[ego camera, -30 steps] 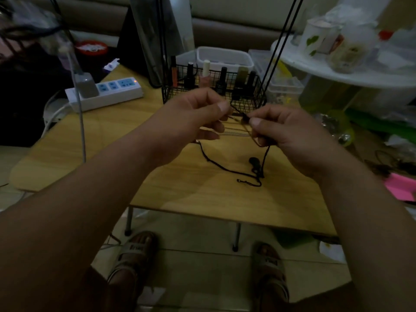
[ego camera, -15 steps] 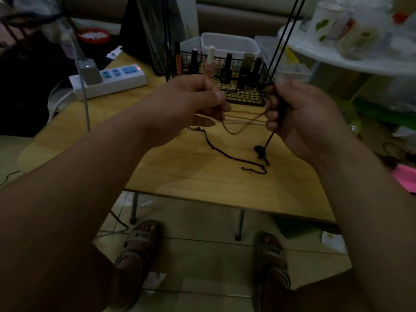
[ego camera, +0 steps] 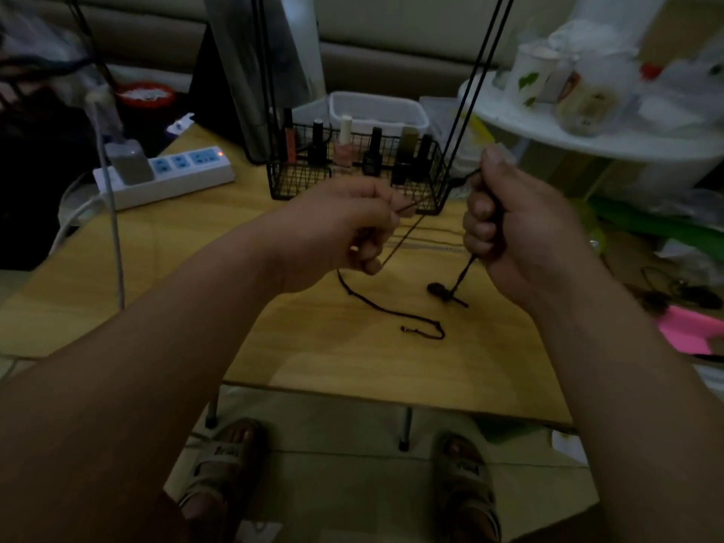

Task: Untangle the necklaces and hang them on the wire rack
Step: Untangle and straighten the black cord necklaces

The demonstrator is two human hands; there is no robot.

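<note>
We had our left hand [ego camera: 344,233] pinching the thin brown cord [ego camera: 403,239] and our right hand [ego camera: 513,233] fisted round the black necklace [ego camera: 444,291], its tail lying on the table [ego camera: 313,366] below. The wire rack [ego camera: 290,186] stood just beyond at the far edge, nearest our left.

Left hand [ego camera: 344,233] pinches a thin cord [ego camera: 403,237]; right hand [ego camera: 509,233] grips the black necklace [ego camera: 462,274].

The room is dim. A table of light yellow wood [ego camera: 188,276] stands on thin metal legs [ego camera: 405,429] over a floor of pale tiles [ego camera: 337,487]. Behind it runs a brown upholstered sofa [ego camera: 391,60]. At the right, a round white shelf [ego camera: 595,148] stands near the table.
</note>
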